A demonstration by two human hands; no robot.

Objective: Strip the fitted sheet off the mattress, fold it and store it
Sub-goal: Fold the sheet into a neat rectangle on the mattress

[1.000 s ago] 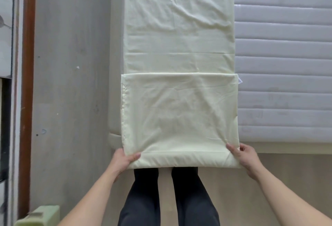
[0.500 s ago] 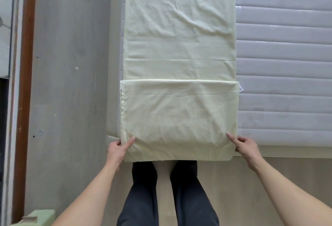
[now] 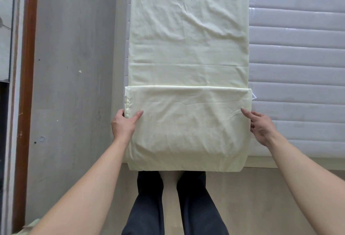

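Observation:
The pale yellow fitted sheet (image 3: 188, 48) lies in a long narrow strip on the white quilted mattress (image 3: 298, 66). Its near end is folded over into a thick rectangular fold (image 3: 186, 126) that hangs a little past the mattress's front edge. My left hand (image 3: 124, 124) grips the fold's left edge, thumb on top and fingers under. My right hand (image 3: 261, 124) holds the right edge, index finger laid on the cloth and the other fingers curled at the side.
A grey wall (image 3: 74, 85) runs along the left of the mattress, with a brown door frame (image 3: 26, 85) further left. My legs in dark trousers (image 3: 173, 206) stand at the mattress's foot on a light floor. A pale green object (image 3: 29, 227) sits bottom left.
Both hands have slid forward from the fold's near corners up along its side edges. The fold's near edge now hangs lower over the mattress front.

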